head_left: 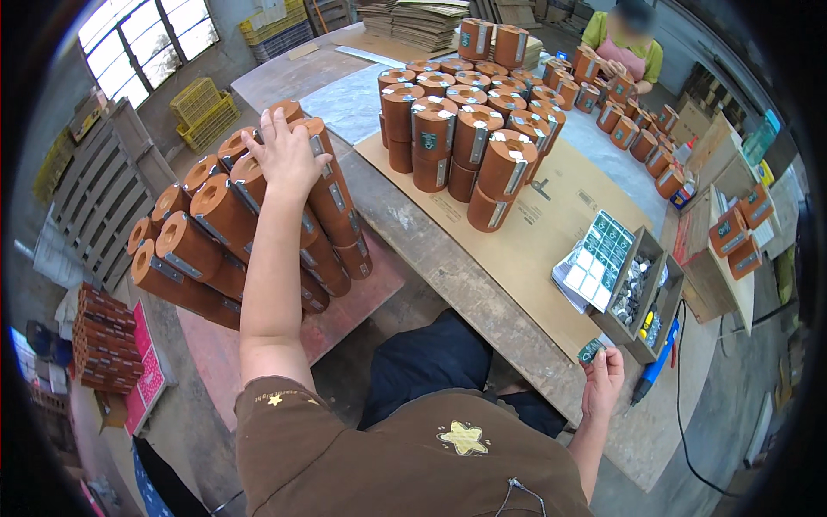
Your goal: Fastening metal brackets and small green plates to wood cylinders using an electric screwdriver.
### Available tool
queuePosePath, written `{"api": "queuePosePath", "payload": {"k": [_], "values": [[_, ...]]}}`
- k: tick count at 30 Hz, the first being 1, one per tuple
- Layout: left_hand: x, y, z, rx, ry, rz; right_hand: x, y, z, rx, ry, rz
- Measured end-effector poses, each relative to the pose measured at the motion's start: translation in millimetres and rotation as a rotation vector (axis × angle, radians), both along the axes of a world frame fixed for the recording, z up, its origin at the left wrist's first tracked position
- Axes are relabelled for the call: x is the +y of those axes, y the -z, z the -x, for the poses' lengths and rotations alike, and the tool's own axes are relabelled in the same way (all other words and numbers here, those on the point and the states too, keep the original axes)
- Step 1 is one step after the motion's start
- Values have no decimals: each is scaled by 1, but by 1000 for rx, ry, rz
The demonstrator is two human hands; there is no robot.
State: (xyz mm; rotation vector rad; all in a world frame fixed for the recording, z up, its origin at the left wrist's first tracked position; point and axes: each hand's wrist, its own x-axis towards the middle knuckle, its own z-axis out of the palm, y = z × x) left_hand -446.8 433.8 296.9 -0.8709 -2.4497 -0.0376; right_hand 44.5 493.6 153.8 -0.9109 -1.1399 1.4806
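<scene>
My left hand (282, 159) reaches over the stacked reddish-brown hollow cylinders (217, 207) at the left, fingers spread across the tops at the far end. Whether it bears weight on one of them I cannot tell. Each cylinder has a round centre hole and a grey metal strip down its side. At the lower right, my right hand (603, 379) pinches a small green label (590, 350) between thumb and fingers. Just beyond it lies a sheet of green labels (594, 263), partly peeled to white, beside a wooden box (642, 339) of small metal pieces.
More cylinders (472, 129), some labelled, stand two high on flat cardboard (534, 224). A blue tool (659, 362) with a black cable lies right of the box. Across the table a co-worker (624, 52) handles cylinders. Yellow crates (205, 112) are by the window.
</scene>
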Motion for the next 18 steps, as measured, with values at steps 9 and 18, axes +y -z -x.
{"api": "queuePosePath", "payload": {"k": [9,18], "values": [[-9,-3,-46,-579,839,-641,-6,1,-14,-34,22,-39],[58,133,-191,-2296,1328,-768,-15,-50,15,191,-113,-59]]}}
